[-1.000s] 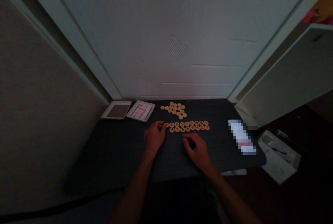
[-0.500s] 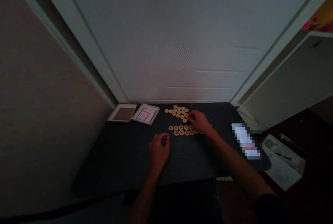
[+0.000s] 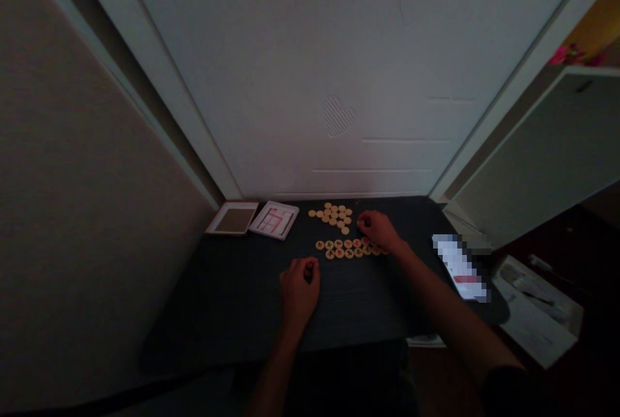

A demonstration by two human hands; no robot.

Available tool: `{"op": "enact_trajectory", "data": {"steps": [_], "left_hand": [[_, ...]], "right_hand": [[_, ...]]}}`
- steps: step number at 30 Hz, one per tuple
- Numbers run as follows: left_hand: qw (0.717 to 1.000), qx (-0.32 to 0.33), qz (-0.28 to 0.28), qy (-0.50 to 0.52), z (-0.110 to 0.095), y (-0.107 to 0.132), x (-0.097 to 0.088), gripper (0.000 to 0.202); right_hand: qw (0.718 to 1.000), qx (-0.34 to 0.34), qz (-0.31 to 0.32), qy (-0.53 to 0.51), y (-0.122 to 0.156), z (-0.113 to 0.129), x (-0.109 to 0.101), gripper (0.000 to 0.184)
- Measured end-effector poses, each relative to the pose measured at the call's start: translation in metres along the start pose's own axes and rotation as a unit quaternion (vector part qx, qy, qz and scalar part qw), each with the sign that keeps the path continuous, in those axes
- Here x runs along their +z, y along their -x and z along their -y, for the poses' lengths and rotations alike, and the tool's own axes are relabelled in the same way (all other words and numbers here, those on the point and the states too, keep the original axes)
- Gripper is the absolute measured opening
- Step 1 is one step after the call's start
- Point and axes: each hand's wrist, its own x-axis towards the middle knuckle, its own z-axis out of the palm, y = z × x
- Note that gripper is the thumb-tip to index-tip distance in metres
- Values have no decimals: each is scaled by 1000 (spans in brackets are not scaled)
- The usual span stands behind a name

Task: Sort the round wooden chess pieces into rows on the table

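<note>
Round wooden Chinese chess pieces lie in two groups. At the back is a loose cluster of plain-faced pieces (image 3: 334, 213). In front of it run two rows of marked pieces (image 3: 349, 249), with red and dark characters. My right hand (image 3: 380, 230) is closed in a pinch just right of the cluster, above the right end of the rows, and covers part of them. What its fingertips hold, if anything, is too dark to make out. My left hand (image 3: 299, 291) rests curled and closed on the dark table (image 3: 227, 301), in front of the rows' left end. Its inside is hidden.
An open shallow box (image 3: 232, 218) and a white box part with red lines (image 3: 274, 220) sit at the back left. A blurred-out phone (image 3: 460, 268) lies on the right. Behind rises a white panel (image 3: 271, 81). An open white box (image 3: 537, 307) is beyond the table's right edge.
My right hand has drawn slightly right, away from the plain cluster. My left hand stays curled in about the same place. The whole view has shifted a little.
</note>
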Motion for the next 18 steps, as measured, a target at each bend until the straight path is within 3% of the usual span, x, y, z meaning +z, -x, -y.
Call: {"op": "enact_trajectory", "data": {"steps": [8, 15, 18], "left_hand": [[1000, 10, 13, 23, 1, 3, 1, 17], [987, 33, 91, 124, -5, 10, 0, 21], [980, 51, 117, 151, -7, 13, -2, 20]], "right_hand": [[998, -43, -17, -47, 24, 20, -13, 20], [973, -95, -38, -207, 106, 67, -1, 22], [959, -52, -48, -273, 133, 82, 14, 20]]}}
